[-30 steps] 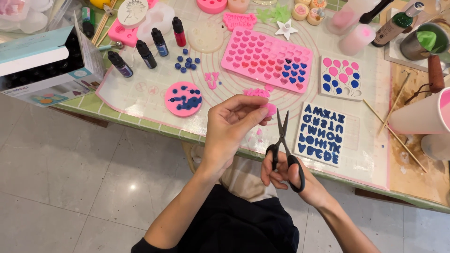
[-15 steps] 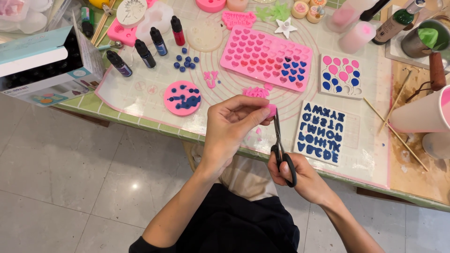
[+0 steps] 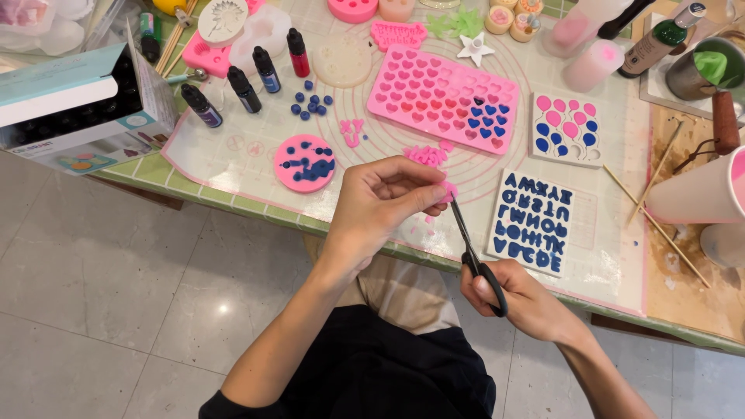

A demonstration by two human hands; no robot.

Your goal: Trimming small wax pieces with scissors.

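Nearest the body: right hand (image 3: 508,299) closed through the handles of black scissors (image 3: 475,252), blades nearly shut, tips aimed up at the piece. Just above: left hand (image 3: 384,203) pinching a small pink cast piece (image 3: 448,191) at the fingertips, held clear of the worktop (image 3: 256,194), probably for blade access. Beyond: letter mould (image 3: 535,221), round pink mould (image 3: 304,163), pink heart mould (image 3: 442,97). Farthest: dropper bottles (image 3: 248,85).
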